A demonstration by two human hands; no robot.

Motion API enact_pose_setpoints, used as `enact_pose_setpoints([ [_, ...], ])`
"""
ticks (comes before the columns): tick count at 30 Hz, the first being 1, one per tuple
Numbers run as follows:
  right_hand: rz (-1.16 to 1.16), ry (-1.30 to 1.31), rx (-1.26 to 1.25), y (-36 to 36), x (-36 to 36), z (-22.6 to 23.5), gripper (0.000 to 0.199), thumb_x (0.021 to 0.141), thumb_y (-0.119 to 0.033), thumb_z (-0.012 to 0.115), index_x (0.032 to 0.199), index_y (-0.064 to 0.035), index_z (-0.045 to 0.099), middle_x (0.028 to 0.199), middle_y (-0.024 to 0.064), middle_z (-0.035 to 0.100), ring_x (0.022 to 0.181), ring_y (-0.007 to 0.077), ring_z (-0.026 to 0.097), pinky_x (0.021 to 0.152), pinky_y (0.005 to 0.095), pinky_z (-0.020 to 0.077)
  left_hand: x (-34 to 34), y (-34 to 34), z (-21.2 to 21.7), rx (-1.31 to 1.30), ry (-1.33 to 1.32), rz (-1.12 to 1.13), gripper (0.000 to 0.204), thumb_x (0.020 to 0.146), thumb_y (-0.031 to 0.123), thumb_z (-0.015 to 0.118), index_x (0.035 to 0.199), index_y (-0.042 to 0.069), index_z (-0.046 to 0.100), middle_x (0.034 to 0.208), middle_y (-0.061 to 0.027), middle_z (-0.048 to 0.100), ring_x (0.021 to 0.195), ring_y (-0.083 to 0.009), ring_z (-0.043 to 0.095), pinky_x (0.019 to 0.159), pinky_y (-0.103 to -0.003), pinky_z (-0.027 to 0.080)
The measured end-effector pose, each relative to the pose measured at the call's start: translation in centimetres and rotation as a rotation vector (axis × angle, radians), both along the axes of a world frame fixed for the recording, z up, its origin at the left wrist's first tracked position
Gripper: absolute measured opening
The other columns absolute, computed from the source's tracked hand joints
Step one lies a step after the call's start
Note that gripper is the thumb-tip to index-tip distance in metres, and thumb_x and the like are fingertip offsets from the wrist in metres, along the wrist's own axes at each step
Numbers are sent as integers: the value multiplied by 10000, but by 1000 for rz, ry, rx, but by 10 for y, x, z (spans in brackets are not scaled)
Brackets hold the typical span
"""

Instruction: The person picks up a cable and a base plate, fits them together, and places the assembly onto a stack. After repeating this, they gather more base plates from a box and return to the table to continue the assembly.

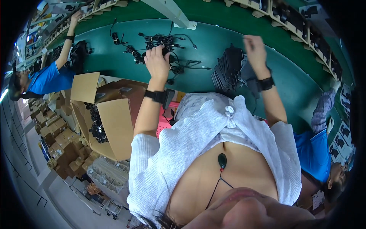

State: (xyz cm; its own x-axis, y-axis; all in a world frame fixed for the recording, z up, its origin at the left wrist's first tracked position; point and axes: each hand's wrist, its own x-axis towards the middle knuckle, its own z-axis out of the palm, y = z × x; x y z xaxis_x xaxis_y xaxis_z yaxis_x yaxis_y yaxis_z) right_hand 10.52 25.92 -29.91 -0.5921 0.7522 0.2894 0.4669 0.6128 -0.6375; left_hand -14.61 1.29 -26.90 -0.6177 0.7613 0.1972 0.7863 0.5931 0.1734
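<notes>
My left hand is closed over a bundled black cable in a pile on the green table. Other coiled black cables with plug ends lie around it. On the right, my right hand is raised over the table, fingers loosely bent and apart, with nothing visible in them. Below and left of it stands an overlapping row of flat black plastic parts. Another dark flat piece shows beside my right wrist, partly covered by it. Both wrists wear black bands.
An open cardboard box holding black items stands left of me, near a pink basket. A metal post meets the table's far side. Beyond runs a green conveyor with beige trays. Co-workers in blue sit at left and right.
</notes>
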Motion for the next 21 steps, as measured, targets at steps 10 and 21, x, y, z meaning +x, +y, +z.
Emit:
enact_pose_setpoints([
  [10,632,152,-97,-73,-76,36,365,805,-95,615,1162,-67,545,880,122,580,793,302,590,696,344,476,51,42,39,456,-1127,-102,262,838,140,650,1061,24,573,915,-59,544,780,-120,544,698,-252,463],
  [21,325,410,-1080,-40,-37,44,305,942,-121,461,1236,-46,494,1175,51,562,1071,144,517,938,283,399,89,61,46,47,-958,-310,540,843,131,617,1280,34,314,824,-180,596,703,-332,604,623,-377,485],
])
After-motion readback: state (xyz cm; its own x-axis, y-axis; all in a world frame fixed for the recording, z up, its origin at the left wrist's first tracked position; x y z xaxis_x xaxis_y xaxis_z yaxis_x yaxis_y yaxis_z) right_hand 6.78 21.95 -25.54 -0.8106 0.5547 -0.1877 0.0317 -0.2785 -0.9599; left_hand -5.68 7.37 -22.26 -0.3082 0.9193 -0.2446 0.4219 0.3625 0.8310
